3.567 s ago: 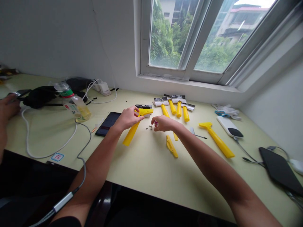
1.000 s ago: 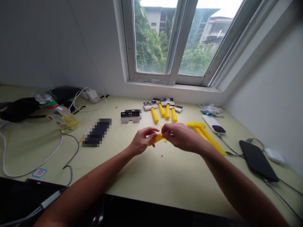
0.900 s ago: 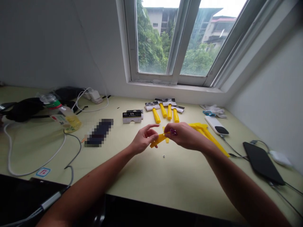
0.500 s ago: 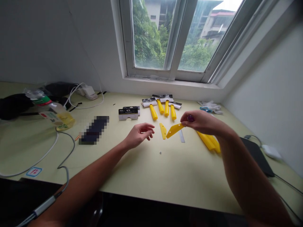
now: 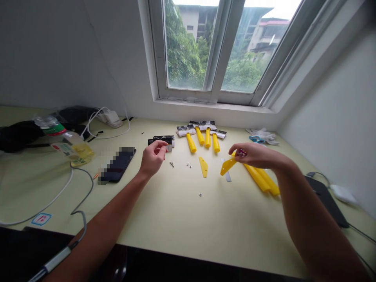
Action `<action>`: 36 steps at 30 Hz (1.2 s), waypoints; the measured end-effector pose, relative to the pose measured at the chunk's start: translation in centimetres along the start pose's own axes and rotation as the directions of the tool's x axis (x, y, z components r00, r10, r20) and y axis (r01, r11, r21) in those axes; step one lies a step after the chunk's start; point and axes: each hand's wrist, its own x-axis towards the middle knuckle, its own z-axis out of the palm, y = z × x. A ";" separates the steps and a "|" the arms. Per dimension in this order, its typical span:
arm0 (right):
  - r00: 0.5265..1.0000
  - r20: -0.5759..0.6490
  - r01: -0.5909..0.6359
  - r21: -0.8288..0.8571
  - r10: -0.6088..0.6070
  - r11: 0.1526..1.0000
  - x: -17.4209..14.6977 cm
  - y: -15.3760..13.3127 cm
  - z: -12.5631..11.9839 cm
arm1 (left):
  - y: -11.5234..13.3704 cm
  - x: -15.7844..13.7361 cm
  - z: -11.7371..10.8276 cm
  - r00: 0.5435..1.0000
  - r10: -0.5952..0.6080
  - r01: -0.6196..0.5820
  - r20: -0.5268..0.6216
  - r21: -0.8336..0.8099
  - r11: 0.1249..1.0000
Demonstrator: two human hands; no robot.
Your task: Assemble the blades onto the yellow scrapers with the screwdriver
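The left hand (image 5: 152,158) is curled, left of the flat yellow piece (image 5: 203,167) on the counter (image 5: 176,219); I can't tell if it pinches anything. Tiny screws (image 5: 172,164) lie nearer that piece. Right of it, the right hand (image 5: 241,153) pinches a second yellow piece (image 5: 227,167).

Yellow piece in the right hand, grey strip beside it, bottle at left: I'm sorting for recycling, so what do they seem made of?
Yellow piece: probably plastic, smooth and semi-matte, from its even colour. Grey strip: perhaps metal, flat and dull; too small to be sure. Bottle: likely clear, glossy plastic, as yellow liquid shows through.
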 end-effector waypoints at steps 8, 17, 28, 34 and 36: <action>0.958 -0.279 -0.129 -0.195 0.071 0.972 1.9 -4.1 3.0 | -0.9 -1.0 0.9 0.973 0.129 -0.176 0.190 0.259 0.950; 0.935 -0.309 -0.239 -0.200 0.171 0.950 2.2 -5.2 4.0 | 1.2 -7.2 4.6 0.323 0.454 -0.895 0.831 0.112 0.433; 0.985 -0.064 -0.172 -0.194 0.162 0.966 3.4 -6.5 6.9 | -1.0 -5.3 5.6 0.334 0.506 -0.914 0.795 0.142 0.380; 0.991 0.025 -0.122 -0.189 0.129 0.974 3.4 -6.4 7.4 | -2.8 -3.0 6.2 0.554 0.459 -0.809 0.694 0.318 0.495; 0.993 0.043 -0.103 -0.184 0.113 0.977 3.6 -6.2 7.5 | -3.0 -2.7 6.3 0.574 0.448 -0.798 0.686 0.344 0.496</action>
